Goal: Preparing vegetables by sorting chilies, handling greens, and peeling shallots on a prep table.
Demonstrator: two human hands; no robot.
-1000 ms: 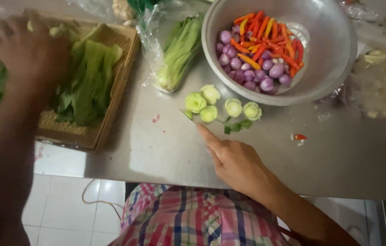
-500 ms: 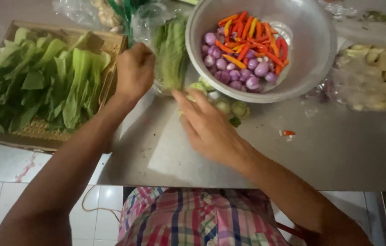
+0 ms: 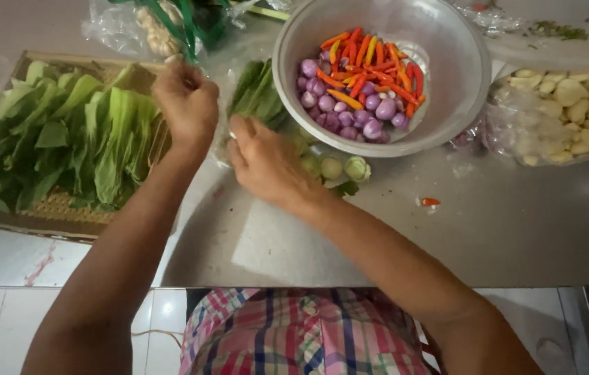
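Two bare hands work at a clear plastic bag of leafy greens (image 3: 256,94) near the far edge of a steel table (image 3: 517,229). The left hand (image 3: 184,104) is closed in a fist, apparently pinching the bag's plastic at its left side, just beside the tray. The right hand (image 3: 266,163) lies curled on the bag's near end; whether it grips can't be told. The bag's long axis runs near-to-far, tilted slightly right, w/ the leaf tops pointing to the far edge.

Counted: 1 woven tray (image 3: 65,215) of loose green leaves at the table's left edge; 1 metal bowl (image 3: 447,104) of shallots and red and orange chillies, touching the bag's right side; at least 2 cut pale-green stem ends (image 3: 343,168) by the right hand; 1 bag of peeled pale pieces (image 3: 572,111) at the right edge; 1 chilli scrap (image 3: 430,202) alone. Open room lies along the near edge, approx. centre to right corner.
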